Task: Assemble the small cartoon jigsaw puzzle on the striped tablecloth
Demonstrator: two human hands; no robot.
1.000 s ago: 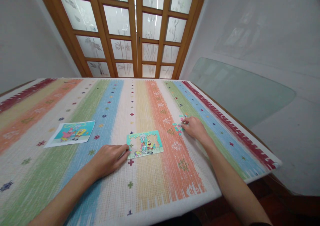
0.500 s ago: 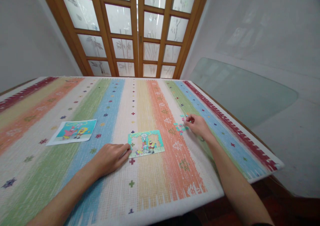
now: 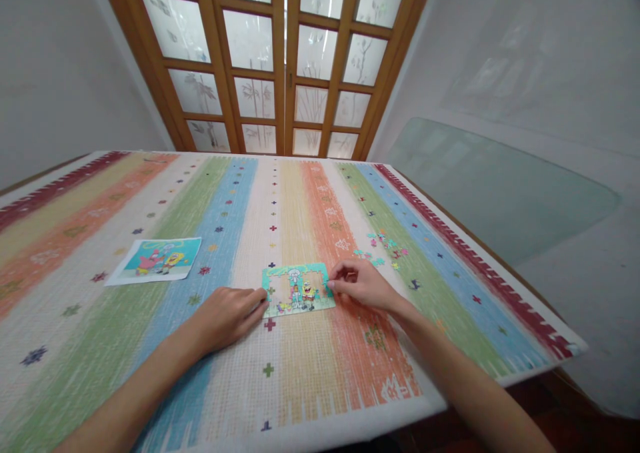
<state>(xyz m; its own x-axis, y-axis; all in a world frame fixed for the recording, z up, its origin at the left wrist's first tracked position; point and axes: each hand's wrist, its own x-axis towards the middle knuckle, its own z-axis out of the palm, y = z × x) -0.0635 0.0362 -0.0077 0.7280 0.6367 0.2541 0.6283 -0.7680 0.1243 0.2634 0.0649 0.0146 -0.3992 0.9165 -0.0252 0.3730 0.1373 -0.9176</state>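
Observation:
A partly filled jigsaw puzzle (image 3: 309, 295) with cartoon figures lies flat on the striped tablecloth, with bare patches left and right of its central figures. My left hand (image 3: 233, 316) is closed, its fingertips gripping the puzzle's left edge. At the puzzle's right edge, my right hand (image 3: 363, 283) pinches what looks like a small teal puzzle piece, mostly hidden by the fingers. Beyond that hand, several loose puzzle pieces (image 3: 383, 241) in teal, pink and orange are scattered.
A printed reference picture (image 3: 163, 261) of the cartoon figures lies on the left of the tablecloth (image 3: 300, 366). Wooden doors (image 3: 286, 59) with glass panes stand behind the table. A pale glass panel (image 3: 495, 186) leans at the right wall.
My right hand has moved left and nearer, from the loose pieces to the puzzle's right edge. My left hand stays at the left edge. The view has shifted slightly.

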